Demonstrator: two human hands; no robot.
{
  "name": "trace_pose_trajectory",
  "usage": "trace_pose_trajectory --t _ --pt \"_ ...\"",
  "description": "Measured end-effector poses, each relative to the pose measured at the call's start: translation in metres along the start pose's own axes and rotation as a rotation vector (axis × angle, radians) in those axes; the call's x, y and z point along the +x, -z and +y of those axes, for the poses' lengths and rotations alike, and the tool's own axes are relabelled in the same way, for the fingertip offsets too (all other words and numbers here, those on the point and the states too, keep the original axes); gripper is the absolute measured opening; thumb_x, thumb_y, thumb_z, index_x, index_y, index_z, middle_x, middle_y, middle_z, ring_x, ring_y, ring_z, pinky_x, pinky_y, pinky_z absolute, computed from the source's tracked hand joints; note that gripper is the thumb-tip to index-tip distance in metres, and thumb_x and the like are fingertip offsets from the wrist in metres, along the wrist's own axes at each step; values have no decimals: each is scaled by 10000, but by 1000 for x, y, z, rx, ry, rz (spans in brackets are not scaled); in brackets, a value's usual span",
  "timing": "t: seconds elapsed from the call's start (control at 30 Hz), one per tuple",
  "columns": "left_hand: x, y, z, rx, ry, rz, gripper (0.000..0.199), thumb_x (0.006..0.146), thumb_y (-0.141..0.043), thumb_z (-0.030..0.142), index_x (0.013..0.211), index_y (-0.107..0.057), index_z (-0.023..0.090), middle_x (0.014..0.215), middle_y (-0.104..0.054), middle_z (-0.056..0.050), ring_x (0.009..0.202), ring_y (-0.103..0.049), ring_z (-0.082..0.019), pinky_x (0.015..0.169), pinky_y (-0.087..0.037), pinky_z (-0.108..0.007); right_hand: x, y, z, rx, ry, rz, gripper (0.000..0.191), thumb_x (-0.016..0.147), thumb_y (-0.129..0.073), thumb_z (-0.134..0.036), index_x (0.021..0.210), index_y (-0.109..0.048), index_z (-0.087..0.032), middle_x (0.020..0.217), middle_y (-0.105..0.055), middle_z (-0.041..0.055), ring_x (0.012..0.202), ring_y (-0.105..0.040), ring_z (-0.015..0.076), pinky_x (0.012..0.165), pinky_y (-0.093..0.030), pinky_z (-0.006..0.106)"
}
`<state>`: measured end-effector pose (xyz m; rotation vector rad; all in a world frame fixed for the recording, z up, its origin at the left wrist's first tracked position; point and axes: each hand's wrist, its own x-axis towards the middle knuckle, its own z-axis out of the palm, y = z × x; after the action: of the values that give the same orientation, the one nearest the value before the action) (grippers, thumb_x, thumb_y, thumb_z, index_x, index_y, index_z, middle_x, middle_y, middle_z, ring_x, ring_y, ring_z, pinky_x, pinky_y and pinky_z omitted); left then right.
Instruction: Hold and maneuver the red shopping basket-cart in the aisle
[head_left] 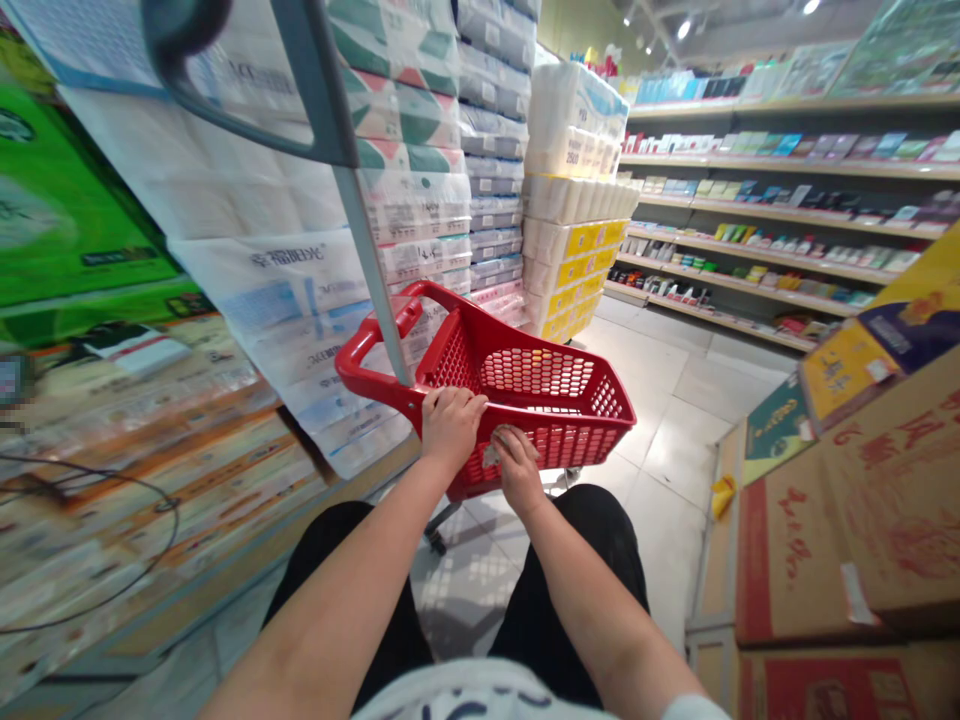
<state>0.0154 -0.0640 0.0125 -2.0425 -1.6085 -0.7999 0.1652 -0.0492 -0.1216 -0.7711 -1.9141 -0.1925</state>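
Note:
A red plastic shopping basket with perforated sides sits on a wheeled cart frame in front of my knees. My left hand is closed over its near rim, close to the handle end. Against the outer near wall, my right hand presses a small greyish cloth; most of the cloth is hidden under the fingers. From the basket's red handle rises a silver pole, topped by a grey handle at the upper left.
Wrapped paper packs are stacked behind the basket, and toilet-roll packs stand farther right. Cardboard boxes line the right side. Stocked shelves fill the back. A black cable lies over packs at left. Tiled floor runs between.

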Motion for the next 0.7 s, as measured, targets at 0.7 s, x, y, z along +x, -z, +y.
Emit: trace_pose_trajectory --t 0.7 --pt "0 -2 0 2 5 0 232 934 -443 315 991 -666 280 966 -685 -32 1017 -516 -233 975 -277 -448 -6 -20 -11 42 33 -78 411 947 -403 -87 1323 -542 -182 1302 -579 121 1337 -411 221 1063 -446 424"
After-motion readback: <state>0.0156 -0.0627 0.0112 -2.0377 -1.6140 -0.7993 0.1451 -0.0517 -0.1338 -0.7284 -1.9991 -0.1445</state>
